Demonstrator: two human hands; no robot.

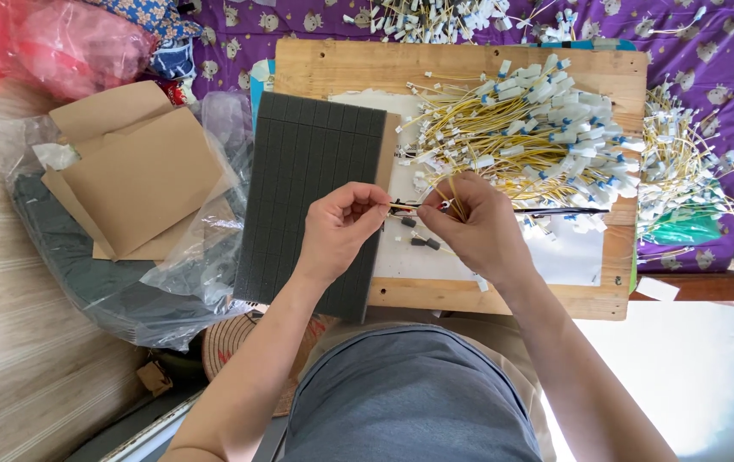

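My left hand [341,227] and my right hand [478,227] meet over a wooden board [469,295] and pinch one thin wire [401,206] between their fingertips. The right hand also grips a few yellow wires with white connectors, and black wires [568,210] run out to the right from it. A dark grey foam sheet [303,184] scored into small squares lies under my left hand. Two small black pieces [418,242] rest on the white sheet [572,257] just below the hands.
A big pile of yellow wires with white and blue connectors [538,128] covers the board's far right, with more at the right edge [683,171] and top [435,21]. Brown cardboard [140,171] lies on clear plastic bags at left. Purple patterned cloth [709,60] is underneath.
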